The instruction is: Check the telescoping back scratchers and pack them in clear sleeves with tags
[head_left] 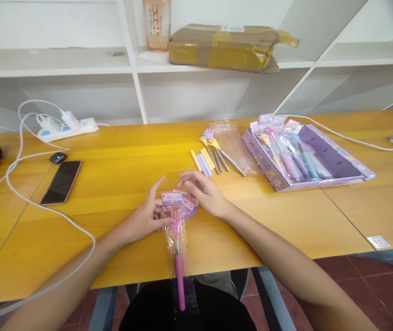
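A pink back scratcher [179, 271] lies in a clear plastic sleeve with a purple-pink header card [172, 198]. Its lower end reaches past the table's front edge. My left hand [148, 216] grips the sleeve near the scratcher's claw, thumb on top and index finger stretched away. Several loose header cards [187, 210] lie just behind the packet, partly covered. My right hand [205, 191] hovers at these cards with curved fingers, thumb and index apart; whether its lower fingers touch the cards I cannot tell.
Loose claw-ended rods [221, 154], coloured handle tubes [201, 162] and clear sleeves [236, 147] lie farther back. At right stands a purple display box [337, 154] of packed scratchers. A phone [61, 182], earbud case [58, 157], power strip [68, 129] and white cable [54, 216] occupy the left.
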### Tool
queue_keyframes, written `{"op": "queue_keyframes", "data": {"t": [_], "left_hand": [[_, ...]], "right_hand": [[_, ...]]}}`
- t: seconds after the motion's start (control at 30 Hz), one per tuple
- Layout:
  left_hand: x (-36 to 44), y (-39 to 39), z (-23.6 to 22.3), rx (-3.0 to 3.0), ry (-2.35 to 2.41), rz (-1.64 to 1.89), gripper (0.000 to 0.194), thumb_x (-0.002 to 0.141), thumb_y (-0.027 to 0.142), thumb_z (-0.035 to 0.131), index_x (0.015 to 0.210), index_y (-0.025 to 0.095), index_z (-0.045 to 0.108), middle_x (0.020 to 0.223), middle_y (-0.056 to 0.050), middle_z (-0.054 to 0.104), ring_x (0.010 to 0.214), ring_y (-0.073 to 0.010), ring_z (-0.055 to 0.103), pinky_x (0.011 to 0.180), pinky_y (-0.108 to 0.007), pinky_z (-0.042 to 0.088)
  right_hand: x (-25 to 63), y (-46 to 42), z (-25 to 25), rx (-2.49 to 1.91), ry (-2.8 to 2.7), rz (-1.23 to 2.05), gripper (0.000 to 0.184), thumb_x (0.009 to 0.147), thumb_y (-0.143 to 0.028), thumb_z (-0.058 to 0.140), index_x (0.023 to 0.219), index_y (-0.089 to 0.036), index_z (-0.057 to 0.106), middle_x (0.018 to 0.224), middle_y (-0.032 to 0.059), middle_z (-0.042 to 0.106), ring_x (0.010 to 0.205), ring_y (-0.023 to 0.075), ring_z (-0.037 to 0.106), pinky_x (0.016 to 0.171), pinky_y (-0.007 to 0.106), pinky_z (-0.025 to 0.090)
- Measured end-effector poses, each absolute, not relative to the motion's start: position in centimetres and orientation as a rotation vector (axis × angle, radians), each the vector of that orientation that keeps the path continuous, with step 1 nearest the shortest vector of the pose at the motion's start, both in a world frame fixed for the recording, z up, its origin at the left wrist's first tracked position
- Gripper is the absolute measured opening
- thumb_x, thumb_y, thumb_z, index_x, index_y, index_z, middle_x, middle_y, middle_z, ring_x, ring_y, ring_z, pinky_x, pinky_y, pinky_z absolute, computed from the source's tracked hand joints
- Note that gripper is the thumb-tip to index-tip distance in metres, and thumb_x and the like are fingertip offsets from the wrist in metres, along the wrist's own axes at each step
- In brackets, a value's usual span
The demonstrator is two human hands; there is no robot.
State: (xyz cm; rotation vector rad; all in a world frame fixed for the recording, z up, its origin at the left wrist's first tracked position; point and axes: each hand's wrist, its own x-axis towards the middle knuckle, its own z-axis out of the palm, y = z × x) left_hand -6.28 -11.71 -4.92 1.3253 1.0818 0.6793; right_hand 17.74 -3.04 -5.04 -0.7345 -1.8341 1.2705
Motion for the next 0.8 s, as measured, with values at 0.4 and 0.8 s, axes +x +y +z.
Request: {"op": "queue_keyframes", "data": {"t": [0.4, 0.8], "left_hand": [[-6.4, -11.6, -4.8, 1.418, 1.083, 0.607, 0.054, 0.094, 0.042, 0.079, 0.133, 0.025, 0.045, 0.098, -0.001, 0.066, 0.078, -0.0150, 0.062, 0.066, -0.028, 0.046], [-6.1, -11.6, -4.6, 1.384, 1.065, 0.645, 0.046, 0.090, 0.041, 0.083, 0.117, 0.024, 0.049, 0.096, 0.000, 0.067, 0.088, -0.0192, 0.070, 0.077, -0.034, 0.055]], "right_hand": [[16.8, -3.8, -6.3, -0.767, -2.031, 1.329, 0.028, 0.100, -0.038, 0.071, 0.120, -0.019, 0.071, 0.090, 0.0008, 0.073, 0.068, 0.0125, 0.060, 0.064, 0.025, 0.050], [16.2, -3.8, -7.1, -0.767, -1.802, 1.588, 0.033, 0.096, -0.039, 0.075, 0.122, -0.020, 0.069, 0.082, -0.0021, 0.068, 0.061, 0.0108, 0.056, 0.054, 0.023, 0.048]]}}
